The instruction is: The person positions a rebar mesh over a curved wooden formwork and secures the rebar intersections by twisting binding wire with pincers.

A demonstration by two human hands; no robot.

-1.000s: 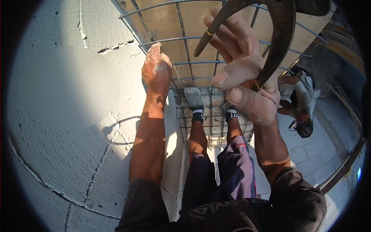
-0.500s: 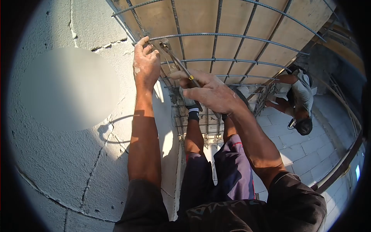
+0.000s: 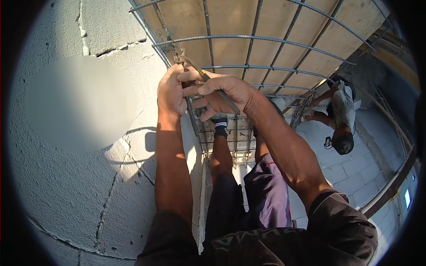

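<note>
My right hand (image 3: pixel 228 93) holds a pair of pincers (image 3: pixel 229 102), their handles spread apart. The thumb lies along one dark handle, and the other handle hangs down between my hands. The pincers' jaws meet the left end of the rebar grid (image 3: pixel 248 38), near where a bar crosses an upright. My left hand (image 3: pixel 171 93) is just under the jaws, its fingers bent together close to the right fingers. What the left fingertips pinch is hidden.
Wooden formwork boards (image 3: pixel 230 20) back the grid. A rough block wall (image 3: pixel 57 186) rises at my left. Below my shoes, more rebar (image 3: pixel 239 144) forms a mesh. To the right a co-worker (image 3: pixel 344 108) bends over beside the grid, above a block floor (image 3: pixel 350 170).
My right hand has moved left and the pincers' jaws have come up to the bar end. The left hand has dropped slightly from the bar, and both hands are now close together.
</note>
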